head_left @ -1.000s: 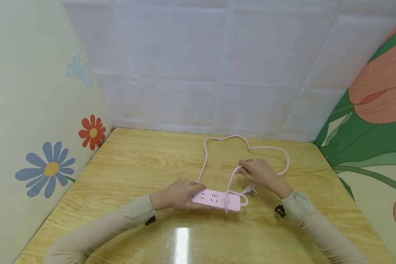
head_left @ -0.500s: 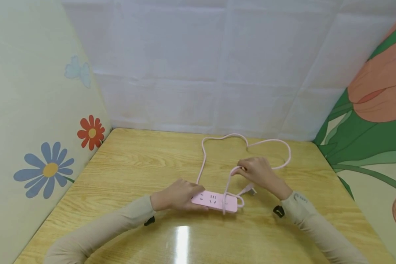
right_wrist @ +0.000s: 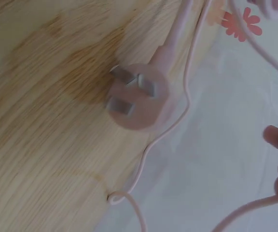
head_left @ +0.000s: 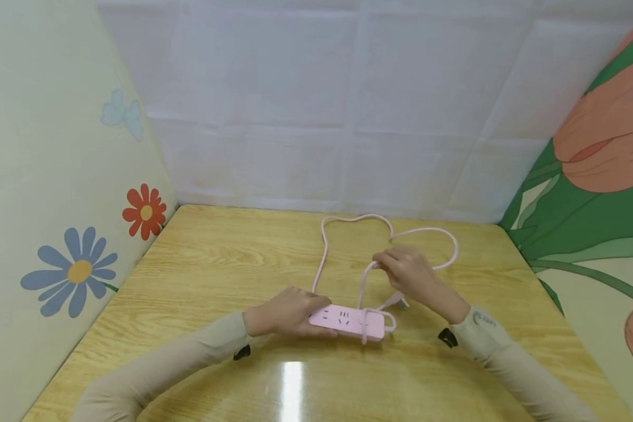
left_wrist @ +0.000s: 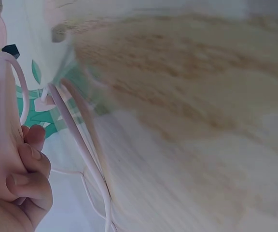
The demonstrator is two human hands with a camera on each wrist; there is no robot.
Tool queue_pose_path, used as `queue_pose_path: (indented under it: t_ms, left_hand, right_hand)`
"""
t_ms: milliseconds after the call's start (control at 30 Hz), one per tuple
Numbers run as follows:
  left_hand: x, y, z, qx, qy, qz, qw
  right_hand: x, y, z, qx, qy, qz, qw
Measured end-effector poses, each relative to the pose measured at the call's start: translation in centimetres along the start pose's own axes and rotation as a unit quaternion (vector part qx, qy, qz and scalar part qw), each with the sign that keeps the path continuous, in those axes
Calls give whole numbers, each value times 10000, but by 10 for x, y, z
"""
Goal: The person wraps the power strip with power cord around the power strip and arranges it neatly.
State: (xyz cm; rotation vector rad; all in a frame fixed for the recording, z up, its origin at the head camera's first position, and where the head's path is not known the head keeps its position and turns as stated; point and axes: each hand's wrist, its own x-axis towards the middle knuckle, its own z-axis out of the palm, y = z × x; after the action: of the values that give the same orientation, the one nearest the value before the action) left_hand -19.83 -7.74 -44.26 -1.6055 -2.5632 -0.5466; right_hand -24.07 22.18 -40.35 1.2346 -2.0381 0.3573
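Observation:
My left hand (head_left: 295,312) grips the left end of a pink power strip (head_left: 333,317), held slightly tilted near the middle of the table. In the left wrist view, its fingers (left_wrist: 35,188) curl round the strip's underside. A turn of pink cord (head_left: 364,328) crosses the strip's right end. Behind and right of the strip, my right hand (head_left: 408,275) pinches the cord, which runs down to the strip. The three-pin plug (right_wrist: 139,96) hangs beneath that hand at the cord's end.
The slack cord (head_left: 356,219) loops over the back of the wooden table (head_left: 232,252). A white sheet (head_left: 274,117) hangs behind it. Flower-painted panels (head_left: 74,176) stand on both sides.
My right hand has shifted a little left and drawn the cord along. The cord turn has gone from slack across the strip to lying closer round its right end. My left hand keeps its grip.

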Motion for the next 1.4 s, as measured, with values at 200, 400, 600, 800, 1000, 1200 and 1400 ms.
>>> queue_pose_path:
  t_ms: [200,400,600,800,1000,1200,1400]
  left_hand:
    - [2,1,2,75,75,76,9999]
    - [2,3,0,1,97,6,10000]
    - [2,2,-3,8,81,-20,10000]
    - [-1,1,-1,-45,-32,-63,10000]
    - [-1,1,-3,-100,-204,-243,9994]
    - [-2,0,-3,-85,-223,-430,9988]
    - [-4,-1,-4,-129,-225,-586,9979]
  right_hand:
    - [-1,5,-3,-495,341,-103,9981]
    - [-1,9,-4,-559,565,-87,9968]
    - [1,7,-4,-370,544,127,9978]
    - [4,0,-5,-195,556,277,9979]
    - [8,-4,-7,-115,575,280,9979]
    - [13,-8,-10,-42,477,302,9984]
    - [19,-14,-12,83,429,245,9987]
